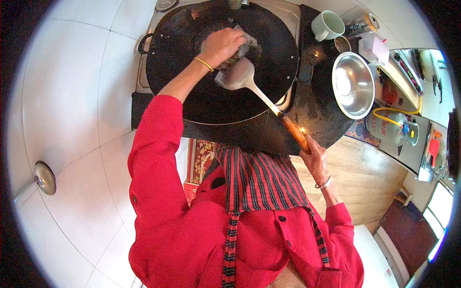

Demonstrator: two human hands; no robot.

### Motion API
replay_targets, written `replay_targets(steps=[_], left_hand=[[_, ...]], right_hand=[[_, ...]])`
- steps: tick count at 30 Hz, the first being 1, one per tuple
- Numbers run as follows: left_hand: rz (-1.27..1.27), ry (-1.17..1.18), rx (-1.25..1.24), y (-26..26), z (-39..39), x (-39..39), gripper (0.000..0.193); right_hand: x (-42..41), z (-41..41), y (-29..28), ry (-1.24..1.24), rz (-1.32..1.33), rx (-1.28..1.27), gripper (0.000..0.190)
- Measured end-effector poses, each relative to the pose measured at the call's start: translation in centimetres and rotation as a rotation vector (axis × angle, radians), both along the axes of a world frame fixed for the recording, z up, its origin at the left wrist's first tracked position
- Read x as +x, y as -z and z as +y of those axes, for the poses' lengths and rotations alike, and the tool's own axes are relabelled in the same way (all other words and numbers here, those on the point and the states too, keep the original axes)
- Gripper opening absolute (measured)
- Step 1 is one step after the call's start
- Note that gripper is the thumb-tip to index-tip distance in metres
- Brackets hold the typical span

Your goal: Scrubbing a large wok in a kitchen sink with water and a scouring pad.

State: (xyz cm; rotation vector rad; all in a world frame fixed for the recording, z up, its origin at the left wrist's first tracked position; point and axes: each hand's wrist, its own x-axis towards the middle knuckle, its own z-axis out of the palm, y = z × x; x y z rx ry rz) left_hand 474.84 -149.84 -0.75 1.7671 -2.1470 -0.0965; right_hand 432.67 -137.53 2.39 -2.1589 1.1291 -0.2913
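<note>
A large black wok (223,104) with a loop handle at its left fills the top middle of the view. Over it, my left hand (224,44) grips a dark, crumpled scrubber or cloth (252,46), which touches or nearly touches the head of a metal wok spatula (239,73). The fingertips are partly hidden by the scrubber. At the lower right of the wok, my right hand (315,156) is closed around the end of the spatula's wooden handle (293,131), so the spatula slants up and left over the wok.
Right of the wok, a steel basin (354,86) rests by the dark stove counter's edge (324,111). A white mug (327,26), a can (365,25) and a plastic container (374,50) stand behind it. A gas cylinder (387,126) with a yellow hose is farther right. Tiled wall (65,90) borders the left.
</note>
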Motion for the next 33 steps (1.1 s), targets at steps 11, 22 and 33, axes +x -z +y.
replay_targets(steps=[11,22,33], left_hand=[[0.428,-0.343,0.267,-0.8,1.4,2.6,0.038],[-0.152,-0.147,0.167,0.0,1.0,-0.1,0.019],[-0.270,0.013,0.431,0.8,0.3,3.4,0.038]], right_hand=[[-1.9,-0.8,1.3,0.069,0.133,0.151,0.058],[-2.1,-5.5,-0.6,-0.065,0.282,0.049,0.035],[-2.3,-6.2,-0.2,-0.066,0.157,0.031,0.044]])
